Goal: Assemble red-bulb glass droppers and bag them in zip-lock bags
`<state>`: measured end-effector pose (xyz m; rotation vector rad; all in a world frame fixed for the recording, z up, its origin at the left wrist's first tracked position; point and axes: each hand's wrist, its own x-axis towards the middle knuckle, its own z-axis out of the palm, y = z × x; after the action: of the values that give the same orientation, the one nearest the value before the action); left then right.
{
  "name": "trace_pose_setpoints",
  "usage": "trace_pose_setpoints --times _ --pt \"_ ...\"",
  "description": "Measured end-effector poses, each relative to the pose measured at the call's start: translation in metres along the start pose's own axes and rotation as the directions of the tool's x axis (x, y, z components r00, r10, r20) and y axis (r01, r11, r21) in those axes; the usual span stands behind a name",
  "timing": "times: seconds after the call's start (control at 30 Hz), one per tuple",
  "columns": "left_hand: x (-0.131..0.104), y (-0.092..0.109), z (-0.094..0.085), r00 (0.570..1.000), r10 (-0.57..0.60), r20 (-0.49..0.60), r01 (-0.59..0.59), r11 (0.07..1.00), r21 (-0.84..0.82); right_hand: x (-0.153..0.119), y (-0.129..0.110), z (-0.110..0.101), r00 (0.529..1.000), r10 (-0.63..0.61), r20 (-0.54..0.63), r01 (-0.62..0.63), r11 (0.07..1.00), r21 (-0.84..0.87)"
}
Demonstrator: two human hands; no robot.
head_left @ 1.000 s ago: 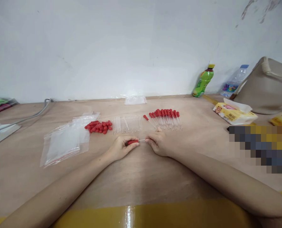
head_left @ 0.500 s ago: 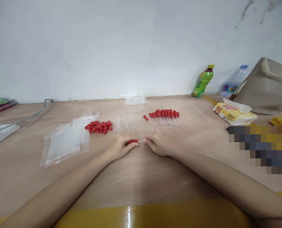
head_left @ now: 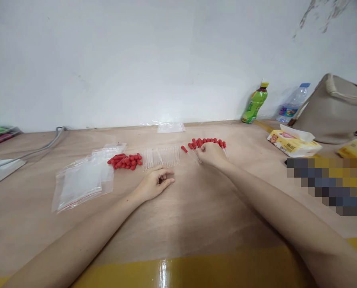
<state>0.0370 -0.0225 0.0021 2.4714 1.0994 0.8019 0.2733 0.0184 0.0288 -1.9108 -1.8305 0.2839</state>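
My left hand rests on the table with thumb and fingers apart and nothing between them. Over the row of red-capped glass droppers is my right hand, its fingers closed; what they hold is too small to make out, and the hand covers part of the row. A pile of red rubber bulbs lies left of centre. Beside it, clear glass tubes are lined up side by side behind my left hand.
Clear zip bags lie at the left, near a grey cable. One small bag is by the wall. A green bottle, a clear bottle, a tissue box and a beige bag stand at the right.
The red bulb and glass tube have left my left hand, whose fingers have opened. My right hand has moved away from it, back and right, over the capped droppers.
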Motion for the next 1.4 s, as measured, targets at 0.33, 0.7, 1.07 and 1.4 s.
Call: trace_pose_setpoints --times 0.33,0.7,1.07,1.4 --pt "0.000 0.001 -0.001 1.000 0.013 0.024 -0.012 1.000 -0.028 0.016 -0.015 0.018 0.988 0.125 -0.090 -0.140 0.972 -0.188" --pt "-0.001 -0.002 0.000 1.000 0.012 0.020 -0.012 1.000 -0.014 0.008 -0.024 0.018 0.998 0.016 -0.057 -0.031 0.964 -0.266" --pt "-0.001 -0.001 0.000 1.000 0.021 0.018 -0.021 1.000 -0.018 0.011 -0.032 0.031 1.000 0.008 -0.011 -0.011 0.938 -0.345" --pt "0.000 0.000 0.000 0.999 0.029 0.018 -0.029 0.999 -0.023 0.010 -0.046 0.043 1.000 -0.029 -0.007 0.027 0.973 -0.228"
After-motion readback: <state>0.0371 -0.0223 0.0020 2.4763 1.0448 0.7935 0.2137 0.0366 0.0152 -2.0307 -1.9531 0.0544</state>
